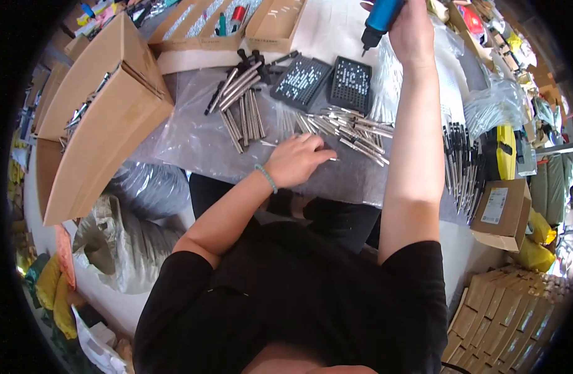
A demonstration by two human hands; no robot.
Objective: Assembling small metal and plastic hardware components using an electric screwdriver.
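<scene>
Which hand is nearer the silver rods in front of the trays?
Left. The left hand is beside the silver rods; the right hand is beyond them, to the right.

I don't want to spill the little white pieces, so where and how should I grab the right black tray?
Probably take the right black tray by its far rim, from above: the other tray sits close on its left, silver rods crowd its near edge, clear plastic lies right. Keep it level.

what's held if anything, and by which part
The right hand grips a blue tool by its body; whether the left hand holds anything is unclear.
</scene>
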